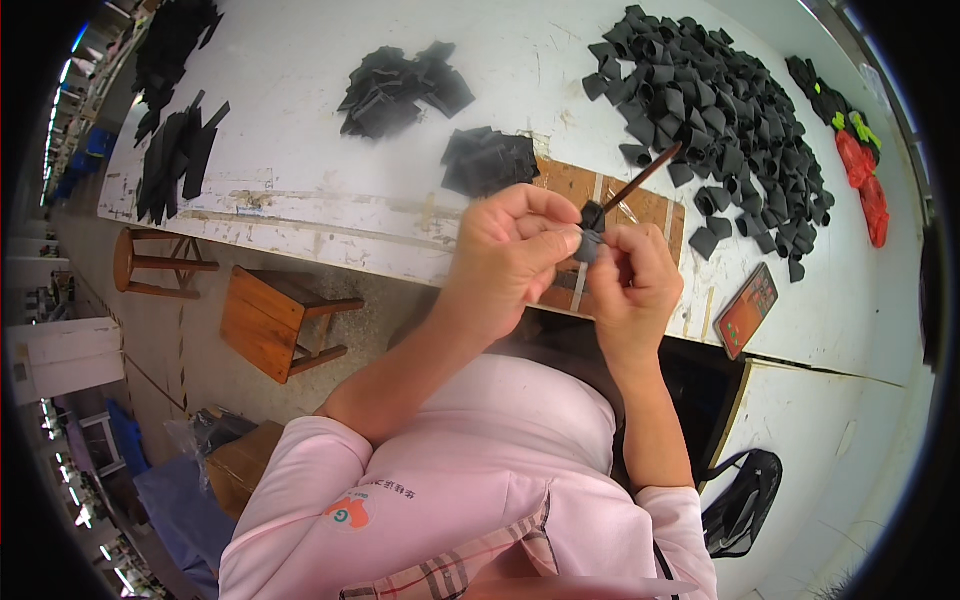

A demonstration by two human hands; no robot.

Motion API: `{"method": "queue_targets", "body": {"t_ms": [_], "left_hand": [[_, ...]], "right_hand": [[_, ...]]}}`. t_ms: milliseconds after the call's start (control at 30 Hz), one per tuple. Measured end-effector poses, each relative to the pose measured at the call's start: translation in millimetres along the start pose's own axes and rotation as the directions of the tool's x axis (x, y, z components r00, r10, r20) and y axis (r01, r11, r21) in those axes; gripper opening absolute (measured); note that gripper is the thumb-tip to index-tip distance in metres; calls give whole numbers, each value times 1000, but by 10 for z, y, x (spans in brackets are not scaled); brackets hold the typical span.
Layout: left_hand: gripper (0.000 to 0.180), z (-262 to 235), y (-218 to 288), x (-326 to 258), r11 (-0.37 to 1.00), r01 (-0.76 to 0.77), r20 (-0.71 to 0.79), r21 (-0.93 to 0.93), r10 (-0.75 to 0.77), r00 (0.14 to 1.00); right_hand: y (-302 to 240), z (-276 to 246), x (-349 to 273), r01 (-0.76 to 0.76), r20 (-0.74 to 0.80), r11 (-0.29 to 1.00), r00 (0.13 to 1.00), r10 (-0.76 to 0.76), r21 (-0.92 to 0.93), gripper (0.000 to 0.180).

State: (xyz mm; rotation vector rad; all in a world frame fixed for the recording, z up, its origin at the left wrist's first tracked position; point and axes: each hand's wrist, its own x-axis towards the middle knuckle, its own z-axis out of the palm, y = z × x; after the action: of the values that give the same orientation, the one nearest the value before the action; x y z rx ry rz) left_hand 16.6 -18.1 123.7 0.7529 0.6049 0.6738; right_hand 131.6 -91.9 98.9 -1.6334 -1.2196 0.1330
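Note:
Over the table's near edge, my two hands meet at a small dark grey fabric piece. My left hand pinches it from the left between thumb and forefinger. From the right, my right hand grips the same piece with curled fingers. A thin brown stick slants up and right from the piece; whether it runs through the fabric or behind it I cannot tell. Beneath lies a brown board with pale tape strips. Flat dark fabric pieces lie just beyond my left hand.
A large heap of folded, tube-like dark pieces covers the far right. More flat pieces and dark strips lie leftward. A phone rests near the right edge, a red plastic bag behind. Wooden stools stand beside the table.

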Motion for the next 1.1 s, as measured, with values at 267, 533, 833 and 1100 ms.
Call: {"method": "queue_targets", "body": {"t_ms": [267, 533, 833, 1100], "left_hand": [[12, 54, -139, 112, 319, -547, 212, 774, 684, 698], [22, 10, 106, 483, 653, 503, 683, -566, 30, 730], [15, 1, 128, 590, 729, 476, 455, -492, -251, 854], [18, 8, 76, 534, 843, 340, 455, -416, -130, 881]], "right_hand": [[55, -98, 128, -699, 703, -112, 676, 221, 707, 15], [-172, -347, 558, -540, 491, 573, 833, 256, 617, 23], [66, -279, 750, -623, 596, 449, 772, 222, 640, 27], [197, -277, 829, -603, 631, 448, 768, 105, 660, 27]]}}
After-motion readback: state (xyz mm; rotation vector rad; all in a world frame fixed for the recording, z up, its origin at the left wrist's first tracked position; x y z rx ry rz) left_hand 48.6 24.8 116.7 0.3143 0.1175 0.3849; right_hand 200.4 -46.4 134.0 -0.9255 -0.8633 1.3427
